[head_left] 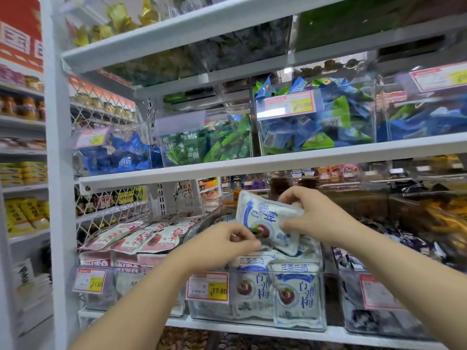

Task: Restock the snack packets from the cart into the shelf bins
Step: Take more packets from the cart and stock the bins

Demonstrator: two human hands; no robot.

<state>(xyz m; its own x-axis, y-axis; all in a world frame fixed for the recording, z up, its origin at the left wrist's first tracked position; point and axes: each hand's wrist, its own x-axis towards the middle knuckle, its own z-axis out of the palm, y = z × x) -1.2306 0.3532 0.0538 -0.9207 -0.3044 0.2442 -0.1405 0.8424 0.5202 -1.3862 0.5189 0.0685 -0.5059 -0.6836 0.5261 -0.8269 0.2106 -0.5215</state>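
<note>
Shelves — pink packets beside held blue packet.

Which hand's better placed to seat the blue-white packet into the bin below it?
Right, probably. The right hand grips the blue-white packet along its upper edge and side, above the clear bin. The left hand only pinches the lower corner, so it could let go first.

Shop aisle — white metal shelving
A white upright post at its left edge, a lattice side panel beside it — red sign top left.
</note>
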